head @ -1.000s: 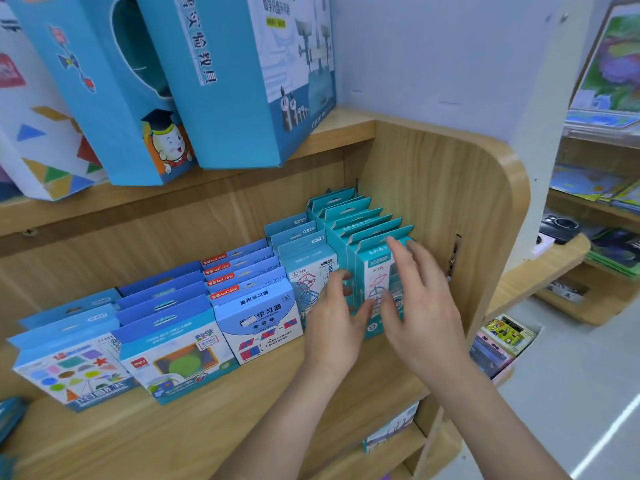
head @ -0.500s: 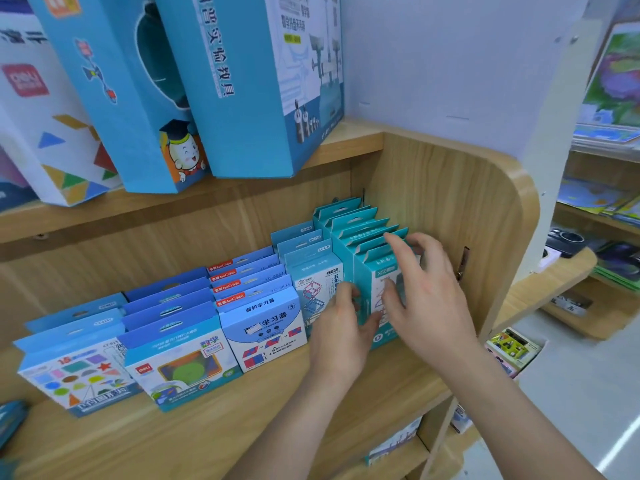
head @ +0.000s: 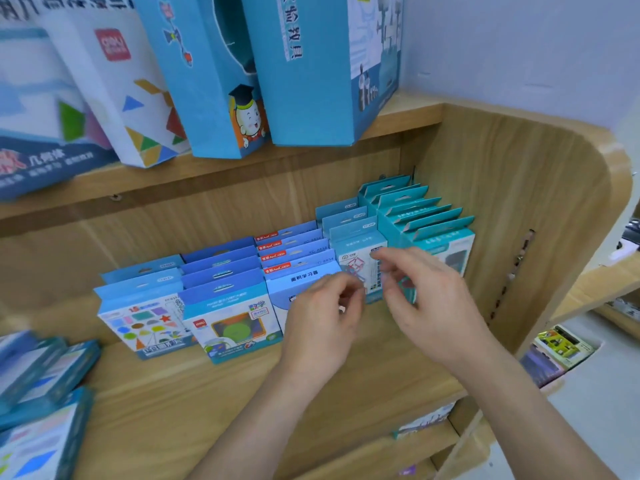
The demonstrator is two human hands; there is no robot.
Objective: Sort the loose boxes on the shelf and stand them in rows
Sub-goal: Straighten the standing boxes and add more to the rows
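Small boxes stand in several front-to-back rows on the wooden shelf (head: 214, 420): a shapes box (head: 145, 320), a blue box with a green circle (head: 235, 327), a pale blue box (head: 301, 277), a white box with a cube drawing (head: 358, 263), and teal boxes (head: 433, 233) at the right. My left hand (head: 322, 323) hovers with loosely curled fingers at the cube box's lower left edge. My right hand (head: 429, 303) has its fingertips at that box's right edge and covers the front teal box. Neither hand visibly holds anything.
Loose blue boxes (head: 38, 379) lie flat in a pile at the shelf's left end. Large blue and white boxes (head: 311, 74) lean on the shelf above. A rounded wooden side panel (head: 526, 209) closes the shelf on the right. More goods sit on lower shelves (head: 561, 344).
Both hands have left the front teal box and shifted left, to in front of the cube-drawing row. The camera has moved closer and turned left, bringing the flat pile into view.
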